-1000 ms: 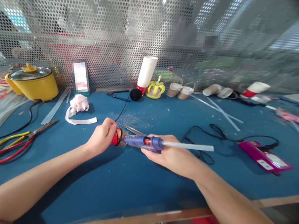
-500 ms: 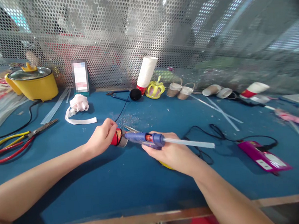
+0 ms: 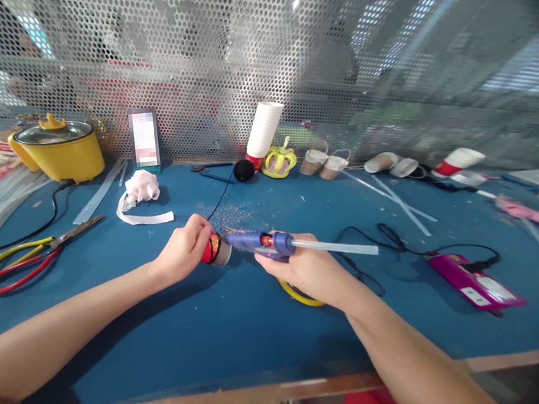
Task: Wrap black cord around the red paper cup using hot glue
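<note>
- Blue, a pistol-shaped plastic glue gun [image 3: 247, 239] lies level in the right hand [image 3: 308, 265], the fingers wrapped around its grip, mid-frame; the hold appears to aim its nozzle leftward.
- Opposite, at centre left, the left hand [image 3: 183, 247] grasps a red, gold-patterned paper cup [image 3: 210, 253] banded with black cord, its mouth turned right, seemingly to present that side to the nozzle. Whether nozzle and cup touch cannot be told.
- Rearward from the gun juts a translucent glue stick [image 3: 340, 246], its free end well clear of the wrist.
- Thin black cord [image 3: 221, 197] runs from the left hand to a round black ball [image 3: 244, 171], upper middle, set back, perhaps for slack.
- Beneath the right hand shows a curved yellow handle [image 3: 302, 295], the rest hidden.
- Purple and flat, a power strip [image 3: 465, 280] lies at right, apparently within cable reach.
</note>
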The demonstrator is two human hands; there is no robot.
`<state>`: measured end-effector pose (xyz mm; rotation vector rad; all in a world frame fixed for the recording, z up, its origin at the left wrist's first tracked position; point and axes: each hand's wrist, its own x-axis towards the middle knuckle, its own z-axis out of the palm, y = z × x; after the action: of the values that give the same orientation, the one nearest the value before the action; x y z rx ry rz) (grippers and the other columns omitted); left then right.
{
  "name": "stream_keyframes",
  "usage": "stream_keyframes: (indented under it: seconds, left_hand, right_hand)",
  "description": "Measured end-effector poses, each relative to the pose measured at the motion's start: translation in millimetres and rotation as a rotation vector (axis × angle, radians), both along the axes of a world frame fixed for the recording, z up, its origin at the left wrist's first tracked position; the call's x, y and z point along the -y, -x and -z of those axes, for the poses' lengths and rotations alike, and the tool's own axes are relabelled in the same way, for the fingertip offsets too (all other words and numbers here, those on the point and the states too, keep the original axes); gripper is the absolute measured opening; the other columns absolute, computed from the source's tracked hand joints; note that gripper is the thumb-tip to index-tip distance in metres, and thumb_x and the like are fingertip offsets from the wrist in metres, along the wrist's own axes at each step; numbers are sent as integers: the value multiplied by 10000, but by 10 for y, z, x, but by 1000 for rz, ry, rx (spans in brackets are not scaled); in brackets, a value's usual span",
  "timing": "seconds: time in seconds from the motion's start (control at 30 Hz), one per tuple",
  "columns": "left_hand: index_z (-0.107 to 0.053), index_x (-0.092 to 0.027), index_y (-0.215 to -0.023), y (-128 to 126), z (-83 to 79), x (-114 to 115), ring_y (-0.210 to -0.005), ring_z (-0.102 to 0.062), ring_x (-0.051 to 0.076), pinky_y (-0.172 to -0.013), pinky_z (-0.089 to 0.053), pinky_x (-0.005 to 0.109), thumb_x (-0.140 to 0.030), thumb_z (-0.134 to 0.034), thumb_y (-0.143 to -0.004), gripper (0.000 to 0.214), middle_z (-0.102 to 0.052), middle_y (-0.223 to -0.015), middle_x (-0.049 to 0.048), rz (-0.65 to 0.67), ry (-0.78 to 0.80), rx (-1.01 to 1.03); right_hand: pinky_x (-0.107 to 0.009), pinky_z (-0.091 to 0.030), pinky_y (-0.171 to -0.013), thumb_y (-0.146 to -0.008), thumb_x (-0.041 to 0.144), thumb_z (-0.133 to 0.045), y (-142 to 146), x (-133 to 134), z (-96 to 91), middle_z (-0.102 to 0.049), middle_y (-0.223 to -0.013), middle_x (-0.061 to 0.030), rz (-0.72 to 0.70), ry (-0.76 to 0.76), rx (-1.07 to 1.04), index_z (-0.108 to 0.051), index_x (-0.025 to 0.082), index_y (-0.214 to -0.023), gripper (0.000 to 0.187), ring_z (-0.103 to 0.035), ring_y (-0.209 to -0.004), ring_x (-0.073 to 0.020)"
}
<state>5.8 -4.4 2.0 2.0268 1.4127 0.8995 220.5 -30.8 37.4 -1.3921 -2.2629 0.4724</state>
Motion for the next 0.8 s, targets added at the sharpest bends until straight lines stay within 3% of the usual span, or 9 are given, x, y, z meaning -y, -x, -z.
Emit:
stream_keyframes:
  seconds: [0.4, 0.8]
  left_hand:
    - [-431, -191, -829, 2, -6, 9, -548, -475, 125, -537, -370, 237, -308, -300, -869, 180, -516, -637, -10, 13, 3, 0]
    - [-441, -193, -812, -13, -17, -7, -569, -478, 129, -548, -361, 239, -311, -315, -860, 179, -522, -649, -6, -18, 26, 23]
  right_hand:
    - [-226, -369, -533, -776, 278, -510, -2, 1, -18, -547, -572, 20, -28, -56, 65, -503, 192, -626, 173, -482, -514, -114]
    - [-227, -359, -514, -768, 275, -504, 50, 58, -70, -546, -562, 27, 26, 0, 52, -461, 202, -619, 172, -478, -497, -112]
